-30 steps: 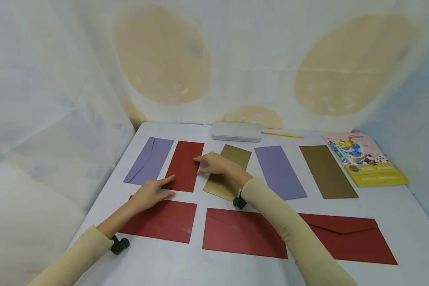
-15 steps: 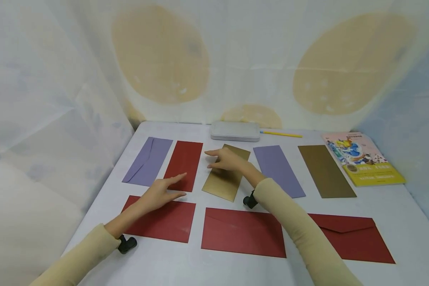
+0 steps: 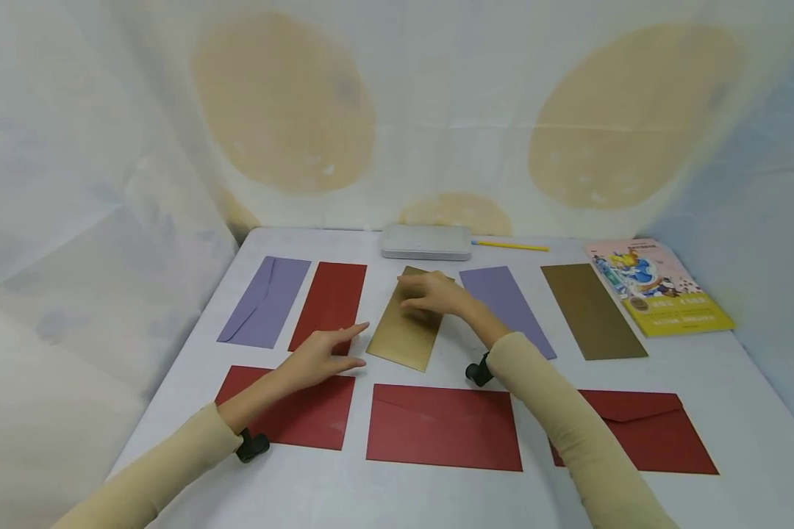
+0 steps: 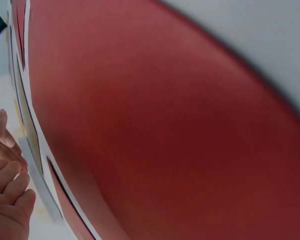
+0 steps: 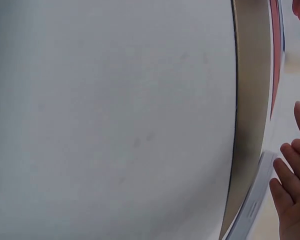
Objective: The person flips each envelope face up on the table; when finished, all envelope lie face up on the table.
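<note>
My right hand point(image 3: 430, 292) lies flat with straight fingers on the upper part of a gold envelope point(image 3: 403, 334) in the middle of the far row. My left hand point(image 3: 327, 353) rests open on the table at that envelope's near left corner, its index finger pointing toward it, over the edge of an upright red envelope point(image 3: 331, 297) and a red envelope point(image 3: 291, 411) in the near row. The left wrist view is filled by red envelope point(image 4: 165, 125) with fingers point(image 4: 7, 185) at its left edge. The right wrist view shows bare table, the gold envelope point(image 5: 250, 110) and fingers point(image 5: 295, 195).
The far row also holds two purple envelopes point(image 3: 265, 300) point(image 3: 506, 305) and a brown one point(image 3: 592, 308). Two more red envelopes point(image 3: 443, 426) point(image 3: 642, 433) lie near me. A grey tin point(image 3: 426, 242), a yellow pencil point(image 3: 511, 246) and a picture book point(image 3: 658, 286) sit at the back.
My right hand has moved right from the upright red envelope onto the gold one. My left hand has slid right to the gold envelope's near corner.
</note>
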`<state>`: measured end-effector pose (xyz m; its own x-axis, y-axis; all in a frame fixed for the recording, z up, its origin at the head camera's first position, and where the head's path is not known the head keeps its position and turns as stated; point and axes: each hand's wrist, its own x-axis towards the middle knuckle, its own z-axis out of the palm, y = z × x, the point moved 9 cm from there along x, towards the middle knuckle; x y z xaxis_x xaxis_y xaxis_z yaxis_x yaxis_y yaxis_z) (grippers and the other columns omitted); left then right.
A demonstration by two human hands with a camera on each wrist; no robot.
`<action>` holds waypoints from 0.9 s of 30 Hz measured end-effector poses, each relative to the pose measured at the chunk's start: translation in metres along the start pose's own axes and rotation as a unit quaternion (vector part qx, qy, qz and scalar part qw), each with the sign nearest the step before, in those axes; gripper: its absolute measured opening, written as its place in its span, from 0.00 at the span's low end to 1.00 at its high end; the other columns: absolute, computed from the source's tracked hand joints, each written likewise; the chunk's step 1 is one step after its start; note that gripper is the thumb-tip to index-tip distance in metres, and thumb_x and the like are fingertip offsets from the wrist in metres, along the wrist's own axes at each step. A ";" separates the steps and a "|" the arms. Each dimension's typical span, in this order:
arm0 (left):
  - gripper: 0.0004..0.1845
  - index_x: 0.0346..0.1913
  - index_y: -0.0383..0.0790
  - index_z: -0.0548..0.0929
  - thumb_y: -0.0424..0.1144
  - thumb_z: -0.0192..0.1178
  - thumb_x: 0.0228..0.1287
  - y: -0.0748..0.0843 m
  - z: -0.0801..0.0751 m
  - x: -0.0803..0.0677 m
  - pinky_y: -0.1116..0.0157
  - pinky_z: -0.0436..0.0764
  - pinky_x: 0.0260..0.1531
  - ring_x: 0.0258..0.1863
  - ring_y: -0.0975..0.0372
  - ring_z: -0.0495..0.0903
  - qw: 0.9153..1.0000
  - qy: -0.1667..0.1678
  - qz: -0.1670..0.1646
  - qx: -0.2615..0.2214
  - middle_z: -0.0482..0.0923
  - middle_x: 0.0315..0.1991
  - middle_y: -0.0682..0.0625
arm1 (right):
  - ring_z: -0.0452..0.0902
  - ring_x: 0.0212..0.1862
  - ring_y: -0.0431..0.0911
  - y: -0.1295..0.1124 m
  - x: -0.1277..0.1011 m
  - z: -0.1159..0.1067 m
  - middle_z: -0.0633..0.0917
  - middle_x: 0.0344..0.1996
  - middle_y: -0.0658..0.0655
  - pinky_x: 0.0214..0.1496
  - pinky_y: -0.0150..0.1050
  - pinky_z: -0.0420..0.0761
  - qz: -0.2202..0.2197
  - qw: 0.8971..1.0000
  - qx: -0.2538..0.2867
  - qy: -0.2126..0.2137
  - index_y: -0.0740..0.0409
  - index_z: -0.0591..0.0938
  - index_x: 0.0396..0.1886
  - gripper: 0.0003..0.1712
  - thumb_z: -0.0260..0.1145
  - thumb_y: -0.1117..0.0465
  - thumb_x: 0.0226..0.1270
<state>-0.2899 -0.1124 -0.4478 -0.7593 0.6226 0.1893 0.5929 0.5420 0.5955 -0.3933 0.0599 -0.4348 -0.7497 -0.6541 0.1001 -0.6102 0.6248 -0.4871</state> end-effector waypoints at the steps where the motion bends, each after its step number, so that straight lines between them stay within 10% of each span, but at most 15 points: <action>1: 0.36 0.69 0.40 0.70 0.44 0.70 0.58 0.002 0.002 0.002 0.63 0.79 0.41 0.42 0.62 0.80 1.000 -0.005 0.002 0.003 0.83 0.44 0.41 | 0.76 0.42 0.50 0.002 -0.003 -0.001 0.80 0.56 0.60 0.47 0.44 0.74 0.001 1.000 -0.002 0.005 0.63 0.75 0.64 0.32 0.69 0.52 0.64; 5: 0.37 0.69 0.39 0.70 0.48 0.69 0.58 0.008 0.011 0.010 0.69 0.75 0.31 0.29 0.67 0.72 1.000 -0.016 0.021 0.015 0.83 0.39 0.43 | 0.75 0.42 0.49 0.016 -0.014 -0.007 0.80 0.57 0.61 0.47 0.45 0.74 0.013 1.000 0.004 0.021 0.63 0.75 0.64 0.32 0.69 0.52 0.64; 10: 0.38 0.67 0.35 0.71 0.48 0.70 0.57 0.018 0.022 0.023 0.62 0.75 0.54 0.60 0.61 0.73 0.998 -0.022 0.049 0.013 0.75 0.61 0.44 | 0.76 0.54 0.53 0.034 -0.025 -0.015 0.76 0.60 0.64 0.55 0.49 0.74 0.041 0.998 0.032 0.032 0.64 0.74 0.65 0.34 0.70 0.53 0.63; 19: 0.43 0.69 0.37 0.68 0.51 0.72 0.54 0.020 0.043 0.046 0.62 0.71 0.58 0.64 0.58 0.70 0.997 -0.054 0.031 0.042 0.70 0.66 0.46 | 0.75 0.54 0.58 0.055 -0.036 -0.027 0.74 0.61 0.68 0.52 0.51 0.74 0.080 0.995 0.047 0.039 0.67 0.72 0.65 0.35 0.71 0.56 0.62; 27: 0.45 0.68 0.34 0.69 0.51 0.75 0.49 0.019 0.044 0.053 0.60 0.72 0.58 0.63 0.55 0.71 0.995 -0.048 0.022 0.080 0.71 0.65 0.44 | 0.71 0.28 0.48 0.070 -0.035 -0.030 0.72 0.62 0.66 0.47 0.45 0.73 0.101 0.995 0.006 0.015 0.68 0.69 0.66 0.37 0.69 0.53 0.63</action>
<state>-0.3069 -0.0446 -0.4605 -0.7065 0.6952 0.1320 0.6665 0.5911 0.4543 -0.4171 0.1396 -0.4465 -0.8638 -0.5032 0.0251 -0.4440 0.7368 -0.5099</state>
